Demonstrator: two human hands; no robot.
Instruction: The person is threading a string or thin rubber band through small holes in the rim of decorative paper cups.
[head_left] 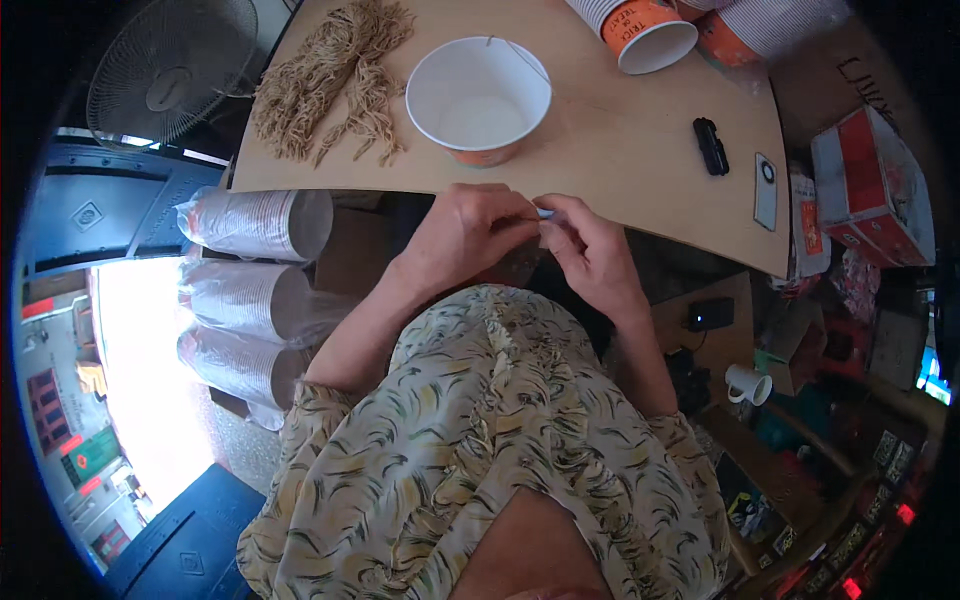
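My left hand [465,232] and my right hand [595,258] meet in front of my body, at the table's near edge. Fingers of both are closed in a pinch around something small; a pale bluish bit [544,213] of it shows between the fingertips, and the rest is hidden. Just beyond them on the table stands a paper bucket [478,95], white inside and orange outside, with a thin cord at its far rim. To its left lies a heap of tan twisted cords [330,80].
On the wooden table [620,150] rest a black stapler-like object [711,147] and a flat pale device [765,192]. Stacked orange buckets [655,38] lie at the far right. Wrapped bucket stacks [260,225] sit below left, near a fan [170,85]. A white mug [748,384] stands lower right.
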